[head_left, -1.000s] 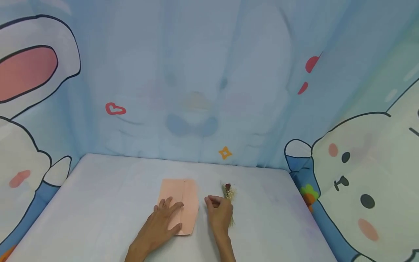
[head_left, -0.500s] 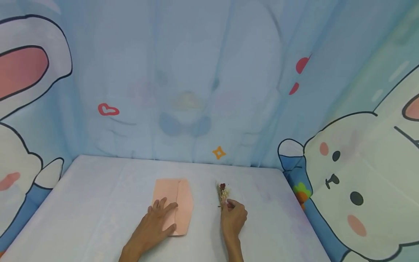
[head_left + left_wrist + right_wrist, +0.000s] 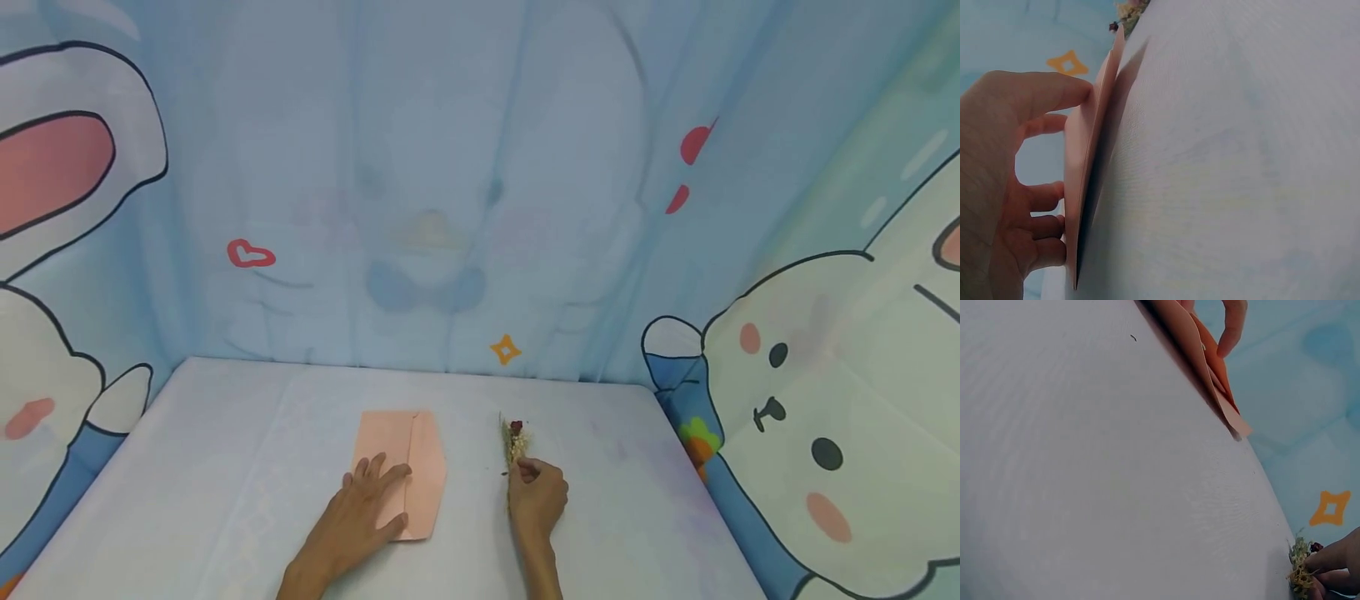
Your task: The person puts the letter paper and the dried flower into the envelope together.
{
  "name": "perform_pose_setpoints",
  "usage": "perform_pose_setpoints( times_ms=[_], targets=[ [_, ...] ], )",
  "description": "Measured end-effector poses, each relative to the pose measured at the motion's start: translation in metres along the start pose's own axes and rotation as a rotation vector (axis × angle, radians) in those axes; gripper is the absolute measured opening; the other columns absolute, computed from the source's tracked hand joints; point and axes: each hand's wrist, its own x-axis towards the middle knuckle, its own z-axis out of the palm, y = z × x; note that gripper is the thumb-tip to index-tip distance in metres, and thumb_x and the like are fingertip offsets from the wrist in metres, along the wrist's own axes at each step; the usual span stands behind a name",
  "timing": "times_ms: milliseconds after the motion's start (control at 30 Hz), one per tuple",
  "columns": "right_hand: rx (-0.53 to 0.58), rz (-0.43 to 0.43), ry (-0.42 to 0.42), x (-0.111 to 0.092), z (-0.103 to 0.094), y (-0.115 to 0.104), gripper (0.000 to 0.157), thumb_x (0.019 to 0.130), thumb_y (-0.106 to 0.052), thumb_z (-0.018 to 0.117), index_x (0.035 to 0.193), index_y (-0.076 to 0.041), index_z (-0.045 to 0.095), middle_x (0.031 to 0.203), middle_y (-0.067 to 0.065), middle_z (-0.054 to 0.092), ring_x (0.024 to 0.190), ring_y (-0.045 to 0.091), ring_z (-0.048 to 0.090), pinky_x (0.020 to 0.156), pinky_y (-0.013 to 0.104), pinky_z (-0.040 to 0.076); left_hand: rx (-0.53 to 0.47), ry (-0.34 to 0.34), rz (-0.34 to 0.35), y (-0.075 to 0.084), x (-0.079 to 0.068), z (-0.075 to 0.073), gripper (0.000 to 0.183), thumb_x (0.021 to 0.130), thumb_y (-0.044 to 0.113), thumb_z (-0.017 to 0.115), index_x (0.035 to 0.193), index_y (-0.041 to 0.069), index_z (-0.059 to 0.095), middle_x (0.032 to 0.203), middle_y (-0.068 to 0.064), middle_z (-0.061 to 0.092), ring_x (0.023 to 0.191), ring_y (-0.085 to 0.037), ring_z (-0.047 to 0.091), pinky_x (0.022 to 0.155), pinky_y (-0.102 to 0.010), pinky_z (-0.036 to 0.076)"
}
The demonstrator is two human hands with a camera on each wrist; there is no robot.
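A pink paper envelope (image 3: pixel 426 483) lies on the table, a fold line running down its front. My left hand (image 3: pixel 356 517) rests on its lower left part with fingers spread. In the left wrist view, the fingertips press the pink paper (image 3: pixel 1080 150), and its near edge stands a little off the cloth. From the right wrist view, the envelope's (image 3: pixel 1194 353) far edge shows a gap between its layers. To the right, my right hand (image 3: pixel 537 500) pinches a small dried flower bouquet (image 3: pixel 517 440) with a dark red bloom; the hand hides most of its stems.
White cloth covers the table (image 3: pixel 637 500). Behind and around it hangs a blue curtain (image 3: pixel 442 150) printed with cartoon rabbits. A tiny dark speck (image 3: pixel 1134 338) lies on the cloth near the envelope.
My right hand has moved right from beside the envelope to the bouquet and taken hold of it. The left hand stays on the envelope. The head view has shifted slightly.
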Motion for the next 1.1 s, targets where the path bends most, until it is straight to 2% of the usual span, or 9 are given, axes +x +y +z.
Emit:
perform_pose_setpoints(
  times_ms=[200,500,900,1100],
  targets=[
    [0.003,0.018,0.005,0.0,-0.002,-0.001,0.006,0.086,-0.001,0.082,0.088,0.004,0.083,0.074,0.015,0.079,0.061,0.02,0.071,0.063,0.04,0.058,0.003,0.004,0.002,-0.001,0.002,0.0,0.063,0.104,0.049,0.067,0.161,0.026,0.052,0.173,-0.026,0.039,0.161,-0.056,0.032,0.131,-0.073,0.029],
    [0.045,0.066,-0.004,0.001,-0.004,-0.002,0.004,0.084,0.0,0.082,0.086,0.002,0.084,0.073,0.014,0.079,0.06,0.013,0.067,0.061,0.028,0.053,-0.001,0.018,0.01,-0.002,0.003,0.001,0.062,0.103,0.049,0.068,0.159,0.025,0.054,0.171,-0.028,0.041,0.159,-0.06,0.034,0.129,-0.076,0.03],
    [0.065,0.071,-0.026,0.002,-0.007,-0.008,0.005,0.084,-0.002,0.082,0.087,0.002,0.085,0.074,0.014,0.079,0.061,0.012,0.065,0.061,0.025,0.051,-0.033,0.013,0.005,0.001,0.005,0.0,0.061,0.103,0.046,0.068,0.158,0.025,0.055,0.171,-0.029,0.042,0.159,-0.059,0.033,0.13,-0.075,0.028],
    [0.068,0.083,-0.048,-0.002,-0.006,-0.014,0.006,0.083,-0.003,0.082,0.087,0.002,0.085,0.073,0.013,0.078,0.061,0.012,0.064,0.059,0.023,0.049,-0.018,0.019,0.009,0.001,0.005,-0.001,0.06,0.102,0.045,0.069,0.156,0.024,0.056,0.17,-0.029,0.043,0.158,-0.06,0.035,0.129,-0.075,0.03]
  ],
)
